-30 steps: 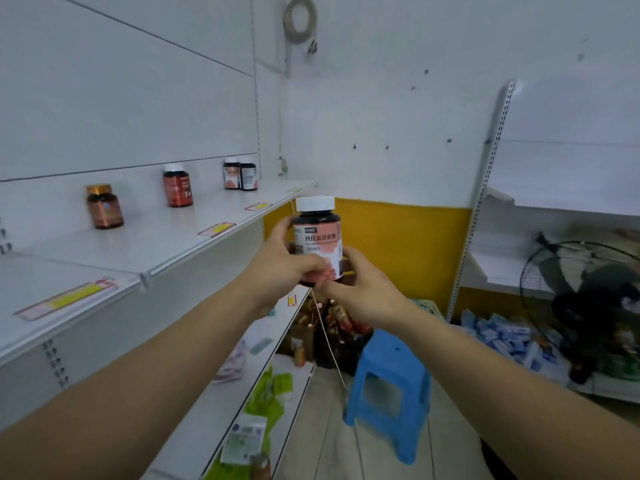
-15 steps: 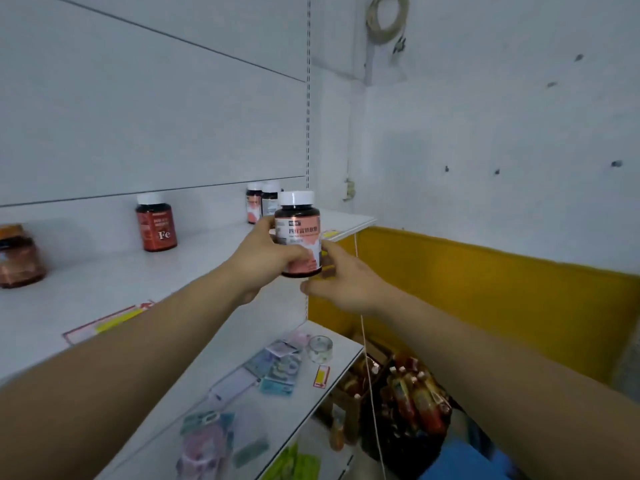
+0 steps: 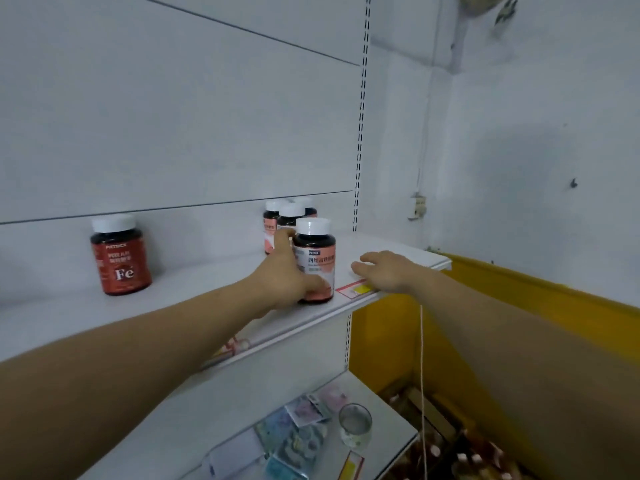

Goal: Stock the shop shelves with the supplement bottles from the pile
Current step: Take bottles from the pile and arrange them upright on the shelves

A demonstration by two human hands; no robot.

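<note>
A dark supplement bottle (image 3: 314, 261) with a white cap and a pink label stands upright near the front edge of the white upper shelf (image 3: 214, 275). My left hand (image 3: 284, 275) grips its left side, thumb across the base. My right hand (image 3: 384, 271) rests flat on the shelf just right of the bottle, fingers spread, holding nothing. Right behind it stand three more bottles of the same kind (image 3: 289, 216), partly hidden by my hand. A red bottle marked "Fe" (image 3: 119, 256) stands further left on the same shelf.
A red and yellow price tag (image 3: 355, 291) lies on the shelf edge under my right hand. The lower shelf (image 3: 394, 403) holds packets and a roll of tape (image 3: 355, 424). A thin cord (image 3: 422, 375) hangs by the yellow wall (image 3: 519, 323). Bottles fill a box (image 3: 457, 452) on the floor.
The bottle went from in front of me, held in both hands, onto the upper shelf. My right hand has let go and now lies on the shelf. The view has moved closer.
</note>
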